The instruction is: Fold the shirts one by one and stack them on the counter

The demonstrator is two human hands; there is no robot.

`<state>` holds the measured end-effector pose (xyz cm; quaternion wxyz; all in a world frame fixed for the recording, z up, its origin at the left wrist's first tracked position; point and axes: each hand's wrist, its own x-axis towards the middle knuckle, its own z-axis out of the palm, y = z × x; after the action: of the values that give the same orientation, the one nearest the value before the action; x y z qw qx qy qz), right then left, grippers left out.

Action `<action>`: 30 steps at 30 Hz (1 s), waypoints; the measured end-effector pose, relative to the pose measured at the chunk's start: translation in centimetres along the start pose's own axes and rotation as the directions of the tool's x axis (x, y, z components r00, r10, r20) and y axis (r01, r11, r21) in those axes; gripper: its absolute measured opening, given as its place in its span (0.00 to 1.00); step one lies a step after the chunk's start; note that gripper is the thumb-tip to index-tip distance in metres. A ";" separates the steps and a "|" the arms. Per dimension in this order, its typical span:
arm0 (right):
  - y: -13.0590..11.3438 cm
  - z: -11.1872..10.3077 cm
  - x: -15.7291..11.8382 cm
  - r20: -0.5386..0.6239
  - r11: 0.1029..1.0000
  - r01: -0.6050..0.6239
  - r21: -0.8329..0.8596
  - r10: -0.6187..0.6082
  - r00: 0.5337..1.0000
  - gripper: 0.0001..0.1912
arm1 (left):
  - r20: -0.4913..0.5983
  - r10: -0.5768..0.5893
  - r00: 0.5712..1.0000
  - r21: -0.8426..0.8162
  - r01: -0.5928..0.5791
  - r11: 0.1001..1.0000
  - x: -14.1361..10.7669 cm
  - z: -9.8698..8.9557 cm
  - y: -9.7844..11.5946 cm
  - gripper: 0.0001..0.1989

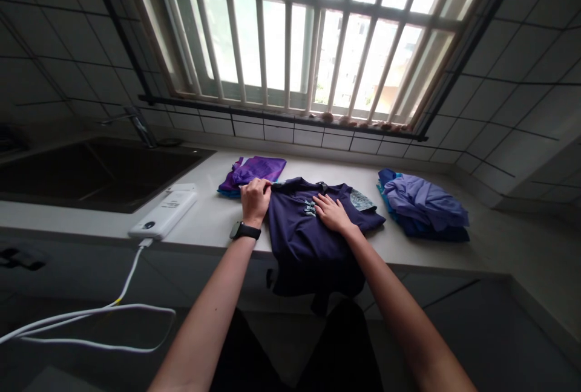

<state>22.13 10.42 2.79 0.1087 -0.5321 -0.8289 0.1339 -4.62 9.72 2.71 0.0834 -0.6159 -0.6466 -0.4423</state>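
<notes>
A dark navy shirt (pixel 304 241) lies on the white counter, its lower part hanging over the front edge. Patterned light fabric shows at its right shoulder, and a small light print is on its chest. My left hand (pixel 255 201), with a black watch on the wrist, pinches the shirt at its upper left corner. Flat on the chest, beside the print, rests my right hand (pixel 333 213) with its fingers spread. Behind my left hand is a purple folded pile (pixel 258 169). A pile of blue and lavender clothes (pixel 422 204) sits to the right.
At the left is a dark sink (pixel 104 168) with a faucet (pixel 141 129). A white power bank (pixel 166 213) with a white cable (pixel 131 274) lies near the counter's front edge. Behind the counter (pixel 209 222) stands a barred window (pixel 290 35).
</notes>
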 end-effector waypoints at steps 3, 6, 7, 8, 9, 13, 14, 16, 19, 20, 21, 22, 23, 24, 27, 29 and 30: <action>0.1 0.3 0.6 -0.025 1.000 -0.017 -0.003 0.017 1.000 0.26 | -0.151 -0.145 0.978 -0.018 0.144 0.989 -0.1 -0.3 -0.4 0.06; 0.5 -0.4 1.2 -0.084 0.996 -0.007 0.085 0.014 0.996 0.24 | -0.162 -0.163 0.973 -0.015 0.162 0.987 0.0 -0.4 -0.3 0.05; 0.7 -0.9 1.3 -0.109 0.989 0.005 0.149 0.011 0.994 0.22 | -0.143 -0.140 0.980 -0.003 0.141 0.990 0.0 -0.3 -0.1 0.04; 1.1 -1.4 1.3 -0.141 0.975 0.015 0.222 0.017 0.990 0.21 | -0.122 -0.114 0.986 0.014 0.117 0.993 0.1 -0.3 0.1 0.04; 1.5 -2.1 1.1 -0.179 0.957 0.015 0.291 0.039 0.983 0.20 | -0.102 -0.090 0.991 0.031 0.094 0.995 0.1 -0.3 0.3 0.04; 5.4 -5.4 -1.6 -0.342 0.932 -0.209 0.297 0.308 0.888 0.18 | -0.035 -0.008 0.999 0.080 0.011 0.997 0.2 -0.1 0.8 0.08; 6.7 -6.3 -2.7 -0.353 0.918 -0.318 0.237 0.387 0.852 0.17 | -0.019 0.010 1.000 0.088 -0.008 0.996 0.2 0.0 0.8 0.08; 9.2 -7.6 -4.8 -0.274 0.847 -0.515 0.132 0.531 0.802 0.09 | 0.001 0.026 1.000 0.100 -0.026 0.995 0.2 0.1 0.8 0.08; 11.7 -8.4 -7.0 -0.033 0.799 -0.597 0.075 0.601 0.799 0.15 | 0.005 0.011 1.000 0.101 -0.012 0.995 0.3 0.2 0.6 0.08; 12.1 -8.3 -7.3 0.011 0.809 -0.579 0.099 0.581 0.814 0.17 | 0.003 0.004 1.000 0.099 -0.005 0.995 0.3 0.2 0.6 0.08; 12.3 -8.0 -7.4 0.027 0.821 -0.551 0.147 0.554 0.832 0.18 | 0.001 0.000 1.000 0.098 0.000 0.995 0.3 0.2 0.5 0.08; 12.4 -7.7 -7.3 0.020 0.829 -0.515 0.219 0.524 0.852 0.19 | 0.000 -0.002 1.000 0.097 0.002 0.995 0.3 0.2 0.5 0.08; 12.3 -7.3 -7.1 -0.004 0.824 -0.472 0.313 0.498 0.867 0.19 | 0.000 -0.003 1.000 0.098 0.003 0.995 0.3 0.2 0.5 0.08; 12.1 -7.0 -6.7 -0.046 0.803 -0.422 0.420 0.484 0.874 0.18 | 0.002 -0.004 1.000 0.099 0.004 0.995 0.3 0.2 0.5 0.09; 11.6 -6.3 -5.3 -0.221 0.662 -0.256 0.704 0.547 0.807 0.15 | 0.008 -0.006 1.000 0.100 0.005 0.995 0.3 0.2 0.5 0.09; 11.3 -6.3 -4.6 -0.289 0.587 -0.191 0.787 0.623 0.727 0.12 | 0.015 -0.005 1.000 0.103 0.004 0.995 0.2 0.3 0.3 0.08; 11.3 -6.4 -4.4 -0.318 0.581 -0.188 0.792 0.655 0.685 0.11 | 0.021 -0.006 1.000 0.104 0.004 0.995 0.2 0.3 0.2 0.07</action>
<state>35.61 11.55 4.81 0.5137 -0.6530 -0.4733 0.2927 -4.38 10.05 2.80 0.1074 -0.6137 -0.6712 -0.4017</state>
